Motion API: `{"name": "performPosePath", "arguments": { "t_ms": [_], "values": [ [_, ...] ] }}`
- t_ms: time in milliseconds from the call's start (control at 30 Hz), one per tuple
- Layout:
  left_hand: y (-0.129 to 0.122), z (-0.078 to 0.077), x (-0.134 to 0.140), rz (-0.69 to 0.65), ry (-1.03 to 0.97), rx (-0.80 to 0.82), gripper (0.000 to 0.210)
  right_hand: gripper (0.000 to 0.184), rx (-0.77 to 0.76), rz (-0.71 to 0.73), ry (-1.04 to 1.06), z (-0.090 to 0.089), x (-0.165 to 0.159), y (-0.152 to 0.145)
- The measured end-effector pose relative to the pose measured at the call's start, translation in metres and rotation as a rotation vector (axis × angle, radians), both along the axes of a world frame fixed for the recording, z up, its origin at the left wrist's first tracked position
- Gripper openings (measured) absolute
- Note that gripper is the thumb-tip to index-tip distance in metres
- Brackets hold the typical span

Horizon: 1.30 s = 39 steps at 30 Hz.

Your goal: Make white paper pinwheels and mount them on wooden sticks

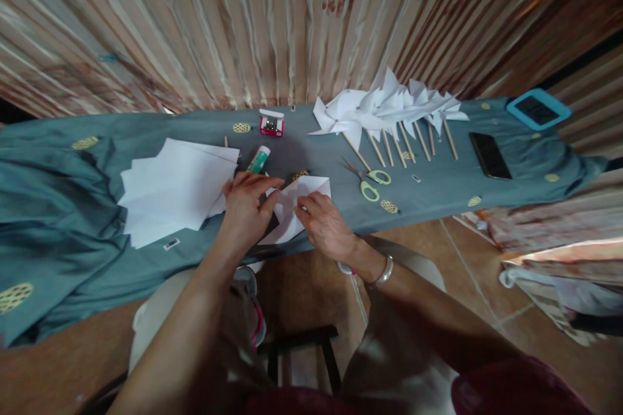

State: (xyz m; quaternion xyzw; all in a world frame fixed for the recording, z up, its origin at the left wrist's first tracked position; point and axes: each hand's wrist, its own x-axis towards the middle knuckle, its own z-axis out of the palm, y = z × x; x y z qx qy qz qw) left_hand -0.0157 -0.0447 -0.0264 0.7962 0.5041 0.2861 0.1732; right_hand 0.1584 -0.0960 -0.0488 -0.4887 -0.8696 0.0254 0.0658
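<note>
A white piece of paper (pixel 318 185), cut and partly folded, lies near the front edge of the cloth-covered table between my hands. My right hand (pixel 325 224) is closed, pinching the paper near its middle. From the other side, my left hand (pixel 249 204) grips the paper's left part between thumb and fingers; the exact grip is partly hidden. A green and white glue stick (pixel 259 159) lies just beyond my left hand. To the right of the paper are open scissors (pixel 370 185) with light green handles.
White paper pinwheels (pixel 360 110) on wooden sticks lie overlapping at the back right. Fanned white sheets (pixel 178 188) lie on the left. A small open red box (pixel 271 124) stands at the back. Farther right are a black phone (pixel 490 155) and a blue-framed device (pixel 538 109).
</note>
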Motion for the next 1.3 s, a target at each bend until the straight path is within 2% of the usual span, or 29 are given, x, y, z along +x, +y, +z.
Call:
{"name": "performPosePath", "arguments": {
  "t_ms": [100,233,367,567,933,1100,1300],
  "values": [
    [-0.008,-0.012,-0.010,-0.083,0.080,-0.032,0.030,0.024,0.008,-0.022,0.008,-0.002,-0.001,-0.001],
    [-0.017,-0.026,-0.019,-0.105,0.216,0.011,0.046,0.025,-0.016,-0.038,0.005,-0.001,-0.003,0.001],
    [-0.018,-0.031,-0.019,-0.132,0.280,0.114,0.041,0.025,-0.031,-0.030,0.003,0.001,-0.004,0.002],
    [-0.016,-0.032,-0.019,-0.209,0.255,0.175,0.035,0.026,-0.023,-0.033,0.002,0.001,-0.003,0.000],
    [-0.012,-0.036,-0.023,-0.161,0.224,0.108,0.036,0.025,-0.008,-0.054,-0.019,0.003,-0.004,0.000],
    [-0.012,-0.031,-0.022,-0.125,0.225,0.088,0.032,0.025,-0.012,-0.039,-0.015,0.002,-0.004,-0.001],
    [-0.017,-0.020,-0.020,-0.096,0.119,0.169,0.029,0.024,-0.007,-0.039,-0.021,0.003,-0.003,0.000]
  ]
}}
